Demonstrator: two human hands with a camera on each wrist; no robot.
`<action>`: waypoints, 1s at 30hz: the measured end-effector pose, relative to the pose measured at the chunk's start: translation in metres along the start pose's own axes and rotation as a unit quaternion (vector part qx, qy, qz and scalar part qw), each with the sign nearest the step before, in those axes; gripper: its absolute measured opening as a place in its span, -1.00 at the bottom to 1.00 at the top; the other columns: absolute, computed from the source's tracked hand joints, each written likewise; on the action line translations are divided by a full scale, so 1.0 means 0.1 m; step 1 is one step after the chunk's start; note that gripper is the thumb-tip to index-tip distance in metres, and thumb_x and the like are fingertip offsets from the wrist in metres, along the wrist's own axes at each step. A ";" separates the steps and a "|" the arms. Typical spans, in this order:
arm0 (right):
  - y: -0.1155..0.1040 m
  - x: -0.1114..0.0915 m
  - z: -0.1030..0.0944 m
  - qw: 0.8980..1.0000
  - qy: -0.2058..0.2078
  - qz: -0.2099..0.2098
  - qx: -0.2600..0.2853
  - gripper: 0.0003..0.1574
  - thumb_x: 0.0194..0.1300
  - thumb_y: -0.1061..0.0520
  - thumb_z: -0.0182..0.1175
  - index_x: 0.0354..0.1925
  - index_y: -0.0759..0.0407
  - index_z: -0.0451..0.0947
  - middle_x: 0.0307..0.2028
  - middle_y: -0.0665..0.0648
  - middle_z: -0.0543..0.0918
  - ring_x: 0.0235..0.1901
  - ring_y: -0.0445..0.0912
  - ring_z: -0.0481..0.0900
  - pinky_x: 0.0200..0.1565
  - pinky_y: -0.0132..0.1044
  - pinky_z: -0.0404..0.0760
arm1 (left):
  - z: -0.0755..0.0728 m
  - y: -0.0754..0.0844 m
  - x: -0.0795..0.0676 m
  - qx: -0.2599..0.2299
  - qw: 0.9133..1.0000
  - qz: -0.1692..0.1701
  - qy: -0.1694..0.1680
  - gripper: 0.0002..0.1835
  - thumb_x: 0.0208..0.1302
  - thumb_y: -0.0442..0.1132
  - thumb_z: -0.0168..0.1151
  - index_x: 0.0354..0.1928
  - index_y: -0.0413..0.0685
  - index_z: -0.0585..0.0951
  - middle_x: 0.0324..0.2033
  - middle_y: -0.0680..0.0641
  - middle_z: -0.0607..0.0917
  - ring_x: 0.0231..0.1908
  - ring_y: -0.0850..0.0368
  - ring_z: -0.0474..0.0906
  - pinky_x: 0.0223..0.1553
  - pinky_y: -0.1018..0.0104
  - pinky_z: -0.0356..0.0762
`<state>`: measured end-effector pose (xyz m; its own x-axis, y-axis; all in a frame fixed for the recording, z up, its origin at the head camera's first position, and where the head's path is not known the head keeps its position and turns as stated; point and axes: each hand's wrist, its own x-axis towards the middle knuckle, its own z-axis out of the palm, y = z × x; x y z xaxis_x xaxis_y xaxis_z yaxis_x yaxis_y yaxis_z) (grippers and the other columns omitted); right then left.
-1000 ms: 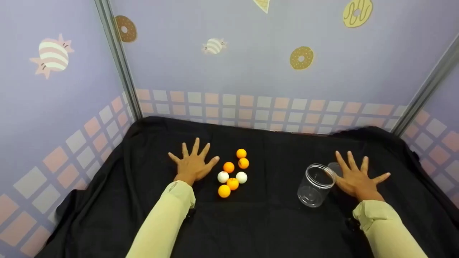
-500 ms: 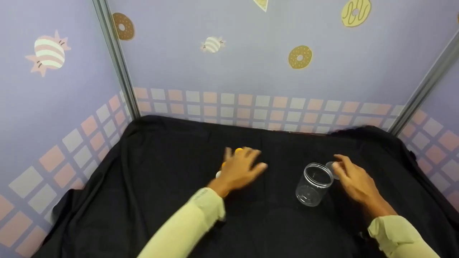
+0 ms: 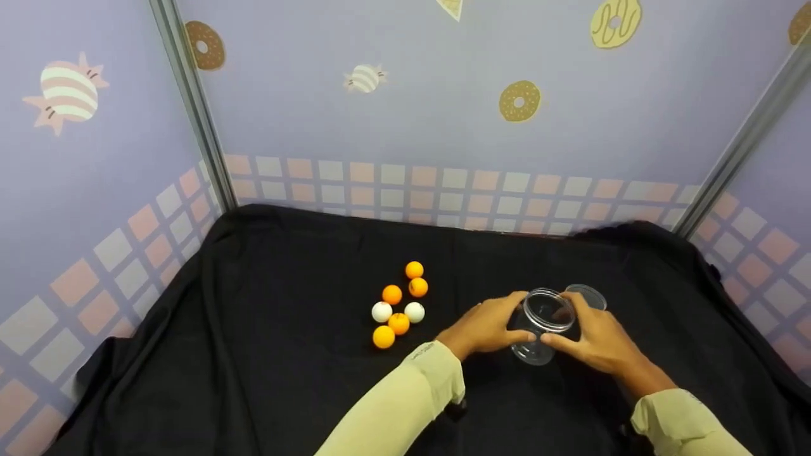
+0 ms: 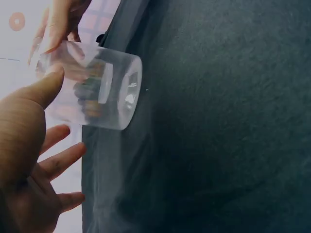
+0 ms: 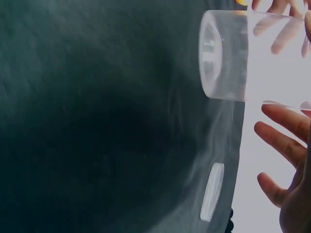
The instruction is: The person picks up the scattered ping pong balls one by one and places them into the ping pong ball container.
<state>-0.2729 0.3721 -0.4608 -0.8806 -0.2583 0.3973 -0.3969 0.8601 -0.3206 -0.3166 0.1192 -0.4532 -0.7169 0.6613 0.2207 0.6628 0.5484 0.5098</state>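
A clear plastic jar (image 3: 533, 353) stands upright and open-topped on the black cloth, right of centre in the head view. My left hand (image 3: 485, 326) holds its left side near the rim, thumb in front. On the opposite side my right hand (image 3: 599, 339) holds it the same way. In the left wrist view the left thumb (image 4: 48, 82) lies against the jar wall, while several other fingers spread apart. The right wrist view shows the right hand's fingers (image 5: 284, 141) beside the jar. Nothing shows inside the jar.
Left of the hands lies a loose group of table tennis balls: several orange balls (image 3: 399, 323) and two white balls (image 3: 414, 311). A clear round lid (image 3: 592, 297) lies behind the right hand. Patterned walls (image 3: 443, 126) enclose the cloth's back and sides.
My left hand has moved right from beside the balls, passing over them, to the jar. My right hand has come left from beside the lid to the jar. Both spread hands now curve round it.
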 end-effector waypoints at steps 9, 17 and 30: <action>-0.38 -0.05 0.09 0.998 0.034 -0.055 0.013 -0.01 -0.04 -0.39 0.54 0.21 0.03 0.44 -0.20 -0.03 0.76 -0.22 -0.13 0.72 -0.16 -0.02 0.65 | -0.16 -0.04 -0.35 0.042 0.998 0.055 0.014 -0.30 0.25 0.20 0.40 0.30 0.07 0.40 -0.07 0.02 0.77 -0.18 0.26 0.68 -0.12 0.33 0.61; -0.86 -0.30 0.24 0.994 0.045 -0.099 0.013 0.07 -0.10 -0.46 0.52 0.21 0.08 0.45 -0.15 -0.12 0.74 -0.13 -0.12 0.65 0.04 0.05 0.54 | -0.32 0.03 -1.01 0.119 0.992 0.048 0.021 -0.26 0.21 0.36 0.31 0.25 0.07 0.42 -0.16 0.07 0.77 -0.12 0.19 0.71 0.17 -0.10 0.51; -1.11 -0.47 0.45 0.988 0.059 -0.136 0.032 0.11 -0.10 -0.42 0.54 0.28 0.08 0.44 -0.07 -0.21 0.72 -0.08 -0.26 0.67 0.09 -0.10 0.47 | -0.32 0.01 -1.47 0.100 0.994 0.029 0.021 -0.24 0.27 0.38 0.24 0.31 0.06 0.38 -0.11 0.03 0.77 -0.04 0.16 0.70 0.22 -0.15 0.47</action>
<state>-0.1990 0.2688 -0.4821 -0.7040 -0.4199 0.5728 -0.6339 0.7353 -0.2400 -0.2172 0.0060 -0.4581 -0.6821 0.6750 0.2813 0.7297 0.6036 0.3212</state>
